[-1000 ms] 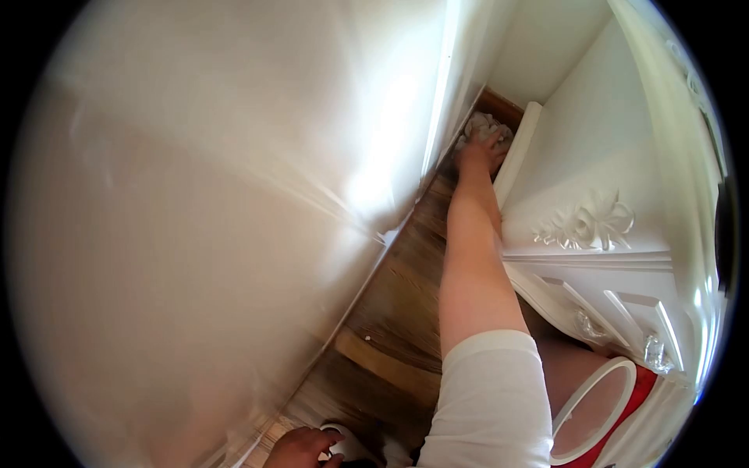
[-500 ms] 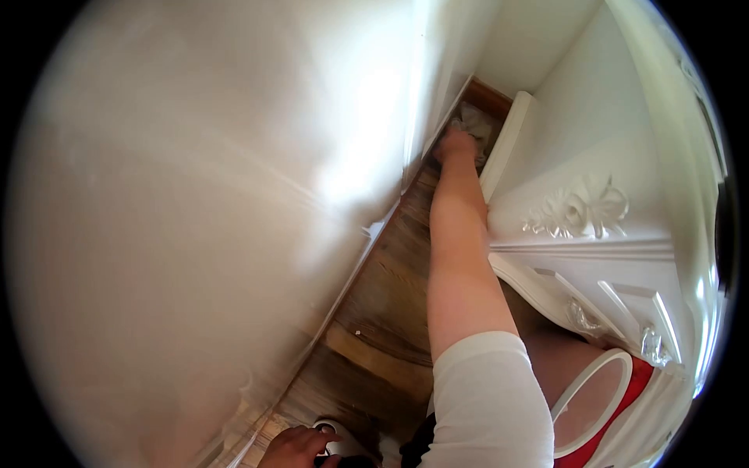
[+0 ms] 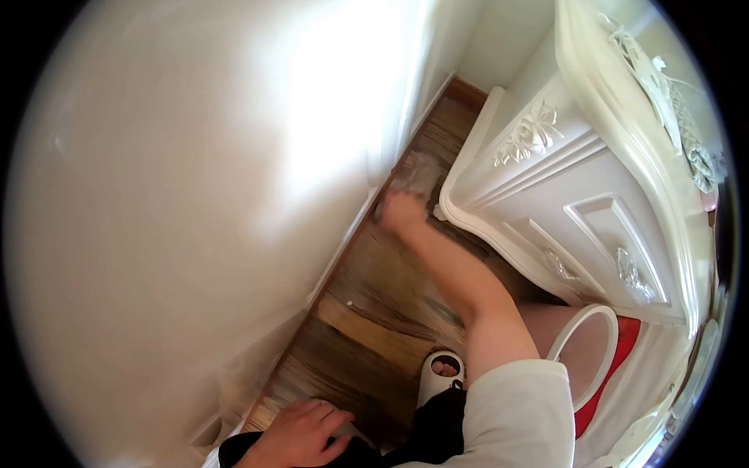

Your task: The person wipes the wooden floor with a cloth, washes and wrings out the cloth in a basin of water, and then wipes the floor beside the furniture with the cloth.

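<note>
My right hand point(image 3: 402, 212) is on the wood-patterned floor point(image 3: 367, 288), close against the foot of the wall. Its fingers are closed on a crumpled pale cloth point(image 3: 419, 173), which is smeared by motion and lies flat on the boards beyond the knuckles. Low in the view, my left hand point(image 3: 303, 435) rests on my dark-trousered knee with its fingers stretched out and nothing in them.
A white carved cabinet point(image 3: 538, 179) with glass-like handles stands right of my right hand. Beside it sits a pinkish bin with a white rim point(image 3: 573, 331). The wall point(image 3: 179, 195) runs along the left. My white slipper point(image 3: 441, 373) is below. A small white scrap point(image 3: 349, 303) lies on the floor.
My right hand has drawn back from the far corner along the wall's foot, bringing the cloth nearer to me. My view has shifted, showing more of the cabinet and my slipper.
</note>
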The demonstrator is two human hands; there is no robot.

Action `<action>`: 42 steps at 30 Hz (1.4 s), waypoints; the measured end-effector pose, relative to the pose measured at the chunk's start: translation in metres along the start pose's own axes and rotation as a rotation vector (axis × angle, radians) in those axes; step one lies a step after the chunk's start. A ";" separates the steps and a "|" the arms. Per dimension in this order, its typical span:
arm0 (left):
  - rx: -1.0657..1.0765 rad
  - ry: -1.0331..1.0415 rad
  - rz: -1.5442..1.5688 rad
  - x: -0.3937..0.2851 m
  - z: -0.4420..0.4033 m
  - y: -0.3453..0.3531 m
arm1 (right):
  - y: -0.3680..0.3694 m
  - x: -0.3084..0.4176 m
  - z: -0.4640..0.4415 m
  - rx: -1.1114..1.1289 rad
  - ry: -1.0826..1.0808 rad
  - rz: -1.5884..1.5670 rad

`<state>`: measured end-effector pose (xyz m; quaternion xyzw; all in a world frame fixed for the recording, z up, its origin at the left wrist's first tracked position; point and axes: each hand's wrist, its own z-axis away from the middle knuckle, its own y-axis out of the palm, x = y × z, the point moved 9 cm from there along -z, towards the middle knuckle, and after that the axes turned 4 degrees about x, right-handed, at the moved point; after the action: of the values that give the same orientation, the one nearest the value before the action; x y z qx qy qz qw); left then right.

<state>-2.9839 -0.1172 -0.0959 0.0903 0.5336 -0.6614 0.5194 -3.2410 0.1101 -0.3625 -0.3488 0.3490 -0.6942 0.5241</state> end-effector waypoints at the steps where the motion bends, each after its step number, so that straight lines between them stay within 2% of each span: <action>1: -0.004 0.019 0.019 0.002 0.002 0.006 | 0.023 0.019 0.019 0.026 -0.058 0.045; 3: -0.012 0.047 0.049 0.006 0.007 0.015 | 0.050 0.057 0.072 0.098 -0.208 0.060; 6: 0.007 0.064 -0.005 0.004 0.012 0.019 | 0.104 0.087 0.113 0.061 -0.372 0.036; 8: -0.003 0.073 0.004 0.004 0.017 0.022 | 0.071 0.082 0.150 0.102 -0.421 -0.027; 11: 0.000 0.070 0.010 0.001 0.021 0.023 | 0.036 0.050 0.148 -0.088 -0.270 0.035; 14: 0.011 0.060 -0.017 -0.005 0.021 0.021 | 0.065 0.037 0.121 -0.112 -0.287 -0.125; 17: 0.018 0.084 -0.029 -0.017 0.016 0.020 | 0.108 0.066 0.122 -0.096 -0.398 -0.185; 19: 0.011 0.125 -0.019 -0.023 0.013 0.020 | 0.157 0.100 0.150 -0.038 -0.602 -0.148; 21: -0.015 0.180 0.011 -0.027 0.006 0.024 | 0.162 0.130 0.210 0.117 -0.792 -0.044; 24: 0.042 0.188 -0.049 -0.033 -0.004 0.030 | 0.162 0.131 0.231 0.197 -0.919 -0.260; 27: 0.075 0.186 -0.020 -0.050 -0.005 0.036 | 0.080 0.070 0.199 0.002 -0.620 -0.524; 28: 0.092 0.184 -0.023 -0.056 -0.006 0.035 | 0.079 0.038 0.171 -0.164 -0.531 -0.636; 29: 0.091 0.198 0.011 -0.059 -0.006 0.036 | 0.044 0.006 0.157 -0.266 -0.297 -0.681; 31: 0.077 0.227 0.071 -0.062 -0.010 0.039 | 0.027 -0.033 0.109 -0.362 -0.166 -0.562; 32: 0.074 0.216 0.034 -0.060 -0.015 0.039 | 0.019 -0.041 0.088 -0.503 -0.206 -0.473; 35: 0.073 0.181 -0.049 -0.047 -0.026 0.041 | 0.038 -0.065 0.028 -0.642 0.026 -0.395; 38: 0.066 0.122 -0.090 -0.033 -0.023 0.045 | 0.028 -0.043 0.028 -0.243 0.091 -0.470; 40: 0.066 0.128 -0.010 -0.040 -0.017 0.040 | 0.037 -0.011 0.055 -0.137 -0.101 -0.383; 41: 0.062 0.133 0.029 -0.041 -0.014 0.039 | 0.059 0.009 0.073 -0.159 -0.253 -0.331; 42: 0.057 0.156 0.011 -0.044 -0.013 0.042 | 0.104 0.051 0.128 -0.205 -0.626 -0.273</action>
<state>-2.9367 -0.0765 -0.0971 0.1592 0.5531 -0.6643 0.4769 -3.0923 0.0234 -0.3788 -0.6387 0.1893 -0.5789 0.4703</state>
